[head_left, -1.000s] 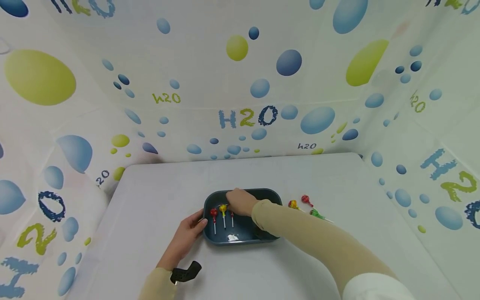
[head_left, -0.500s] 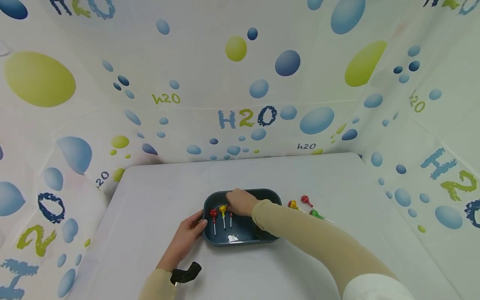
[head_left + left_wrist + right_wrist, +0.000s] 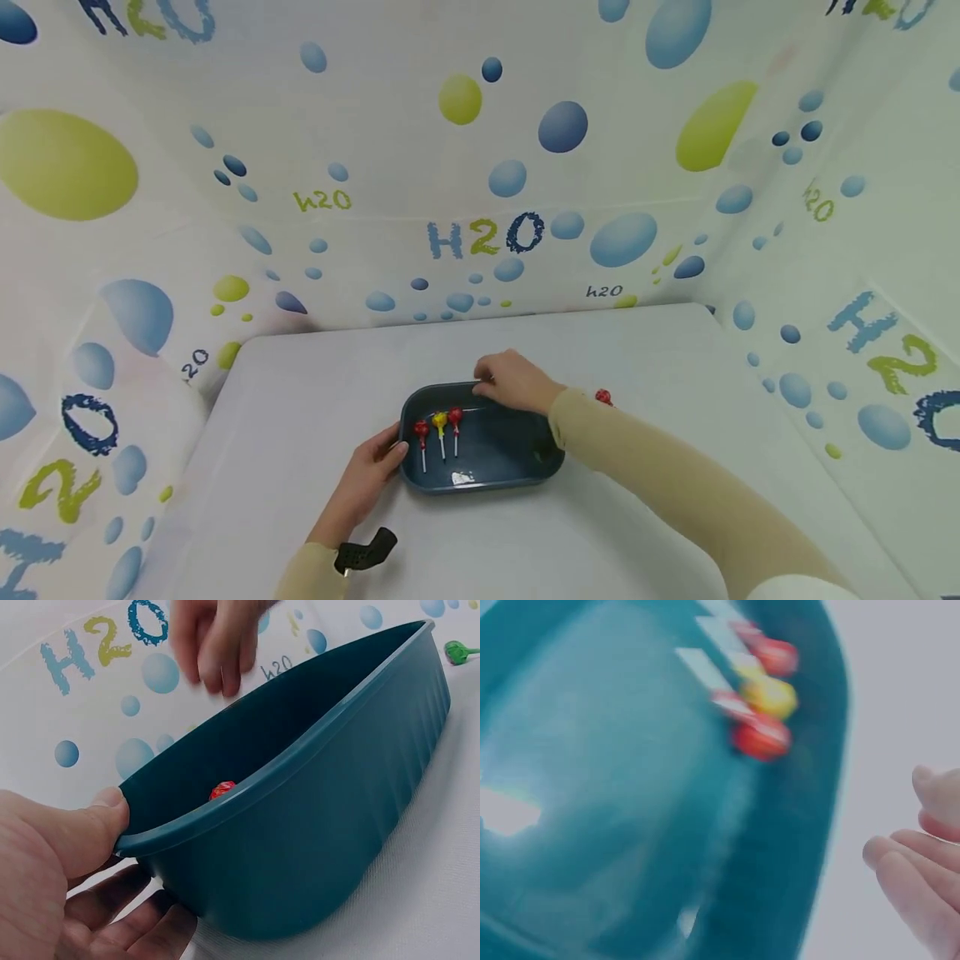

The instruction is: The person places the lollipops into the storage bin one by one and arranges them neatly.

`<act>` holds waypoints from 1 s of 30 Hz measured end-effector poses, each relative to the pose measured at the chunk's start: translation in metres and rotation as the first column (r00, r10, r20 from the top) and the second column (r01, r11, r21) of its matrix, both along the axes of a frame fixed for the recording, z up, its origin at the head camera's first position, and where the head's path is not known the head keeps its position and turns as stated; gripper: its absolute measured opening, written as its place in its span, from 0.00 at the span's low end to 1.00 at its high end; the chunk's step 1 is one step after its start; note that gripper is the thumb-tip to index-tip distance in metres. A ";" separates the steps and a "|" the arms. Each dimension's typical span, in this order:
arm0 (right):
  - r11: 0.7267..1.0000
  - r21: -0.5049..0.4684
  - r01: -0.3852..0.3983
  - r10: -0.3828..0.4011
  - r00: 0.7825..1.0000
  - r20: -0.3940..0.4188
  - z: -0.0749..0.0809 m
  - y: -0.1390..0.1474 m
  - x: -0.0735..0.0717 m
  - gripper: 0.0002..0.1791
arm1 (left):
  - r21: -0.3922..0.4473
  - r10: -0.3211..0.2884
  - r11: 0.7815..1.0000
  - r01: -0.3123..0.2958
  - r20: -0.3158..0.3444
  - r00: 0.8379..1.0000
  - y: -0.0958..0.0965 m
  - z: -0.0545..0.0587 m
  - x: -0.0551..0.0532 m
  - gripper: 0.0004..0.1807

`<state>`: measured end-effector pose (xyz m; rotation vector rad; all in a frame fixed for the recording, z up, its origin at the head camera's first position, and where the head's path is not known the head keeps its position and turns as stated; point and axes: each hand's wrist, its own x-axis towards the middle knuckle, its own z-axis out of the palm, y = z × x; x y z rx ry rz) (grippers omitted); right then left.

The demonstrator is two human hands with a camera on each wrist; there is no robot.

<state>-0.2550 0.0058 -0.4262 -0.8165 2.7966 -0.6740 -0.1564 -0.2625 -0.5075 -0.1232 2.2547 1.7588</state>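
Note:
A dark teal tray (image 3: 498, 446) with high walls stands on the table. Inside, near its left end, three lollipops lie side by side: a red lollipop (image 3: 422, 428), a yellow lollipop (image 3: 439, 421) and another red lollipop (image 3: 455, 416). My left hand (image 3: 369, 473) grips the tray's left end, thumb on the rim (image 3: 187, 822) and fingers against the outer wall. Over the far rim hovers my right hand (image 3: 517, 382). In the right wrist view its fingers (image 3: 919, 889) are loosely bent and hold nothing.
Right of the tray, a red lollipop (image 3: 603, 397) lies on the white table (image 3: 337, 375), partly behind my right sleeve (image 3: 652, 475). The left wrist view shows a green lollipop (image 3: 455, 652) beyond the tray. A bubble-patterned curtain (image 3: 390, 167) rises behind the table.
My right hand has let go of the third lollipop, a red one, and moved up and right out of the tray. My left hand keeps its hold on the tray.

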 end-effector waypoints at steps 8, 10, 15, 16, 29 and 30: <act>0.896 -0.261 0.360 -0.374 0.928 -0.002 0.025 0.125 -0.012 0.16 | -0.020 -0.024 1.000 0.024 0.008 1.000 0.002 0.001 0.000 0.31; 0.866 -0.258 0.428 -0.440 0.898 0.014 0.022 0.155 -0.011 0.17 | -0.023 -0.023 0.999 0.023 0.011 1.000 0.001 0.002 0.001 0.31; 0.817 -0.219 0.533 -0.525 0.846 0.096 0.002 0.209 -0.002 0.20 | -0.025 -0.025 0.999 0.026 0.023 0.999 0.001 0.001 0.000 0.31; 0.815 -0.211 0.540 -0.529 0.841 0.111 -0.004 0.215 -0.001 0.20 | -0.026 -0.024 0.999 0.024 0.028 0.999 0.000 0.001 0.000 0.31; 0.904 -0.088 0.419 -0.387 0.888 0.249 -0.066 0.209 0.010 0.20 | -0.023 -0.017 1.000 0.018 0.049 0.999 0.001 0.002 -0.001 0.31; 0.907 -0.077 0.414 -0.382 0.887 0.258 -0.068 0.207 0.010 0.21 | -0.025 -0.017 1.000 0.018 0.050 0.999 0.002 0.002 -0.001 0.31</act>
